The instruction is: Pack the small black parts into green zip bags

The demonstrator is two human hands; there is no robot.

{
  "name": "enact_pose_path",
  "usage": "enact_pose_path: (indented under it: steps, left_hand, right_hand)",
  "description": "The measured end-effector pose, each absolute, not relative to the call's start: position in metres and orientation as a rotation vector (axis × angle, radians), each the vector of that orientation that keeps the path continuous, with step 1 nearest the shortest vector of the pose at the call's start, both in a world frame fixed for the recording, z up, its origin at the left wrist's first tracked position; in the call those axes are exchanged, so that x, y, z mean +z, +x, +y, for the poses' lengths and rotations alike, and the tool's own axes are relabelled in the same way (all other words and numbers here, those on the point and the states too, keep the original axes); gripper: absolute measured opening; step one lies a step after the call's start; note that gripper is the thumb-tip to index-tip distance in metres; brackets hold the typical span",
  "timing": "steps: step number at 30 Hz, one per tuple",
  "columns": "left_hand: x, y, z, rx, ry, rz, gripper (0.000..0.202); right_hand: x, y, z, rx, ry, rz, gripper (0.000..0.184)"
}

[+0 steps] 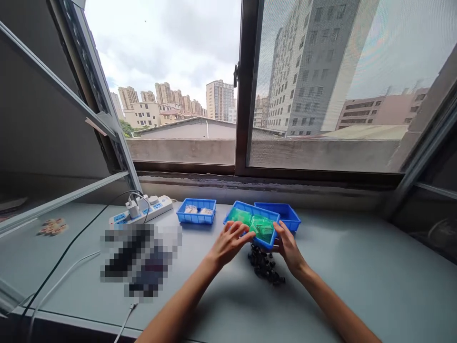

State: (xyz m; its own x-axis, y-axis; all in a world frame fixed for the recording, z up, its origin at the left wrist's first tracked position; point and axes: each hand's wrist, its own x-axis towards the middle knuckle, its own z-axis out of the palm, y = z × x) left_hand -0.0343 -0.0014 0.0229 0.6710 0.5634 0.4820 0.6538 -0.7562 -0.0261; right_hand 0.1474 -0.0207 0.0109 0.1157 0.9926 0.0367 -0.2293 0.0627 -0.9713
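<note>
A blue plastic tray (235,204) holding green plastic bags (262,227) of small pieces is tilted above the table. My left hand (230,243) is at its near left edge, with bent fingers over the rim and the bags; my thumb is hard to make out. At the right end, my right hand (288,247) grips the tray's side between thumb and fingers, some of them hidden behind it. Just below the tray lies a loose pile of small black parts (266,267), its upper part covered by the tray.
Behind the held tray stands another blue tray (291,216). A third blue tray (196,218) with small pale packets is left of it. A power strip (160,207) with plugs, cables and a blurred dark object (139,259) occupy the left. Pale small pieces (53,226) lie far left.
</note>
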Motion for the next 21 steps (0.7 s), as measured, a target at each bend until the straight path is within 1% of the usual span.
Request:
enact_pose_path:
  steps: [2, 4, 6, 9, 15, 21]
  left_hand:
    - [0.024, -0.036, 0.0, -0.741, -2.681, -1.0, 0.019]
    - [0.025, -0.038, 0.002, -0.814, -2.66, -1.074, 0.028]
    - [0.026, -0.038, 0.005, -0.917, -2.595, -1.187, 0.033]
    - [0.025, -0.037, 0.008, -1.083, -2.469, -1.354, 0.026]
    - [0.023, -0.033, 0.011, -1.303, -2.358, -1.701, 0.021]
    - [0.029, -0.034, 0.013, -1.565, -2.115, -2.088, 0.041]
  right_hand:
    - [0.011, 0.148, -0.022, 1.103, -1.091, -0.981, 0.065]
    - [0.01, 0.147, -0.023, 1.004, -1.121, -1.015, 0.067]
    - [0.009, 0.146, -0.024, 0.934, -1.115, -1.093, 0.064]
    - [0.007, 0.143, -0.028, 0.859, -1.092, -1.27, 0.054]
    - [0.004, 0.141, -0.035, 0.589, -1.085, -1.656, 0.05]
    - [-0.003, 0.143, -0.037, 0.354, -1.077, -1.882, 0.047]
